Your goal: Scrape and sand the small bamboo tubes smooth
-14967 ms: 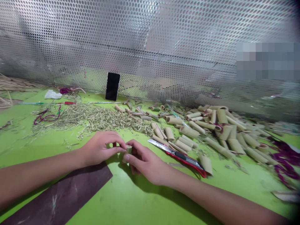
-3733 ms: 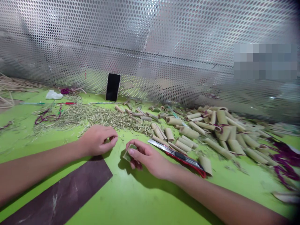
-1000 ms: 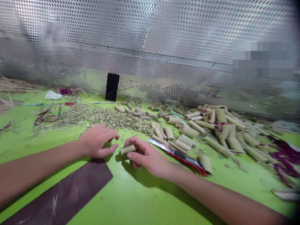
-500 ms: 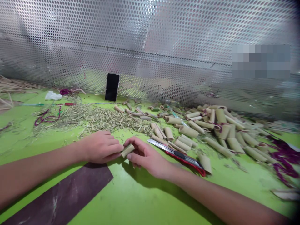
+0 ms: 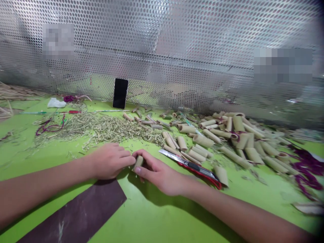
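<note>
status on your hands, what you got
Right hand pinching short bamboo tube. Left hand right beside it. Utility knife just past right hand, red handle, blade out.

Green table [image 5: 152, 216] with bamboo tubes [image 5: 202, 141], shavings [image 5: 113, 130]

My left hand [image 5: 110, 161] and my right hand [image 5: 159, 177] are bare, and so are my arms. The left forearm [image 5: 43, 179] and the right forearm [image 5: 240, 209] show smooth skin, tapering toward the wrists and running out of view at the lower edges of the frame. My fingers [image 5: 124, 161] are slim, with softly rounded knuckles. The right thumbnail [image 5: 138, 170] is trimmed short and looks pale and glossy. Finer detail on my skin is too blurred to tell.
</note>
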### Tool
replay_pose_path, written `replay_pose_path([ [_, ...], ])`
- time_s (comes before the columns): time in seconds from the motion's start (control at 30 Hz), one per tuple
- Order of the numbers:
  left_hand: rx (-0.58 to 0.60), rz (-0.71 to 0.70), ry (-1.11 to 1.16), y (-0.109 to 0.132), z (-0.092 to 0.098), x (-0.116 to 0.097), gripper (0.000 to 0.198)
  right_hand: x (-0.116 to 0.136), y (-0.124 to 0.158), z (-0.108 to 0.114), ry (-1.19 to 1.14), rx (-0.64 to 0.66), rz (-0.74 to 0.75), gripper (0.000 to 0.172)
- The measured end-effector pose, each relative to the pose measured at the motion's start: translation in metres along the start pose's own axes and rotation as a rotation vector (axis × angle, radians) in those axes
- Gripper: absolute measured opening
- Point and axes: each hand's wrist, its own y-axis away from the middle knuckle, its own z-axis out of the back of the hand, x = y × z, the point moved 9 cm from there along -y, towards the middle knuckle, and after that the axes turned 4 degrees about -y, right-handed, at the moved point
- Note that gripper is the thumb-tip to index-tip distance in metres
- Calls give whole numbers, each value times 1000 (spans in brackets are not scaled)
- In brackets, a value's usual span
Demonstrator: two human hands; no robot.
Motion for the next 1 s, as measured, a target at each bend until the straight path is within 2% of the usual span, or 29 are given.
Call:
replay_pose_path([
  [0.23, 42, -5, 72, 0, 4, 1, 32, 1, 0, 0, -35, 14, 26, 51],
  [0.43, -77, -13, 19, -1, 8, -2, 47, 3, -1, 0, -12, 16, 21, 48],
  [0.77, -19, -12, 31, -1, 3, -1, 30, 2, -1, 1, -13, 4, 6, 42],
  [1.0, 2, -1, 36, -3, 3, -4, 26, 3, -2, 1, -26, -42, 8, 47],
])
